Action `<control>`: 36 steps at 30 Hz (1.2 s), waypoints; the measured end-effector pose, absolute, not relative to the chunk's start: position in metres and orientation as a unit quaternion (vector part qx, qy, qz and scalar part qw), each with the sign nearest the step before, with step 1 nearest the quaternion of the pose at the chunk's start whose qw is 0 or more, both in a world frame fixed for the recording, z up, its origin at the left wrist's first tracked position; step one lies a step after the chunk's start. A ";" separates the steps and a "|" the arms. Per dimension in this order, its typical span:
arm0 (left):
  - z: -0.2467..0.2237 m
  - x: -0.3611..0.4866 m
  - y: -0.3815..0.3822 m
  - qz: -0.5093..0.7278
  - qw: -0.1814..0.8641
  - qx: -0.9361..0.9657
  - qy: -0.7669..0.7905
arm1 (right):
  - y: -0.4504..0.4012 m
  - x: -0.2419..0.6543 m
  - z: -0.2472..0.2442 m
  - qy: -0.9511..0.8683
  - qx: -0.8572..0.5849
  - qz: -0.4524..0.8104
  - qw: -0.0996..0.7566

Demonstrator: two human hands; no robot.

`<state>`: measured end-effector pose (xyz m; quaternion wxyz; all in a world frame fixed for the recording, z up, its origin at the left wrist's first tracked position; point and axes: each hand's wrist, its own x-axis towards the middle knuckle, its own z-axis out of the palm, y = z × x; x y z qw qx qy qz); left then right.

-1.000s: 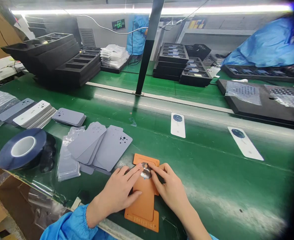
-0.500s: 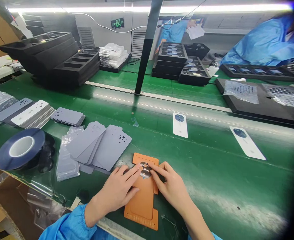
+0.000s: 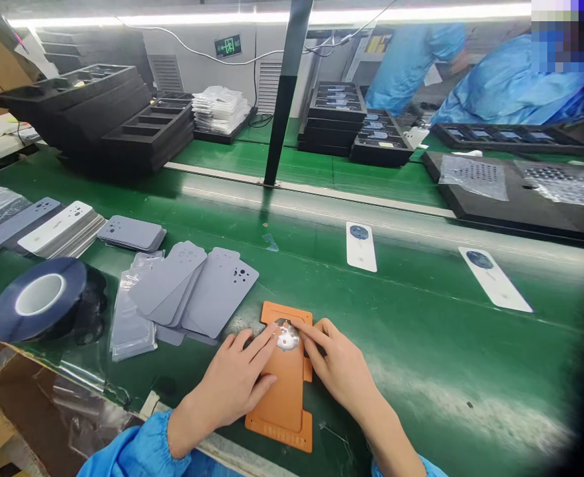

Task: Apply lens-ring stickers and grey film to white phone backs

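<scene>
silver disc (image 3: 288,339): between left grip (image 3: 233,374) and right grip (image 3: 341,364), touching both | orange jig (image 3: 283,394): beneath, long axis near-to-far | left: unclenched; right: cannot tell

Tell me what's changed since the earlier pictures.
The left white card and right white card slid slightly rightward; a background person in blue passed from left of the dark post to its right. The metal disc looks brighter. Nothing was visibly grasped or released: left hand and right hand stay at the disc on the orange plate. The grey sheets stayed put.
</scene>
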<state>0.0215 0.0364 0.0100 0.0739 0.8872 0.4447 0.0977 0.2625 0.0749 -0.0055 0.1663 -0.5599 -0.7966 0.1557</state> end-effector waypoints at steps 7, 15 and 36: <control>0.008 0.022 0.030 0.086 0.068 0.883 0.456 | 0.073 0.259 -0.009 -0.785 -0.577 0.153 0.168; 0.009 0.020 0.023 0.119 0.082 0.880 0.453 | 0.077 0.263 -0.008 -0.717 -0.592 0.283 0.236; 0.028 -0.032 0.019 0.380 -0.086 0.807 0.444 | 0.071 0.252 0.007 -0.505 -0.561 0.539 0.375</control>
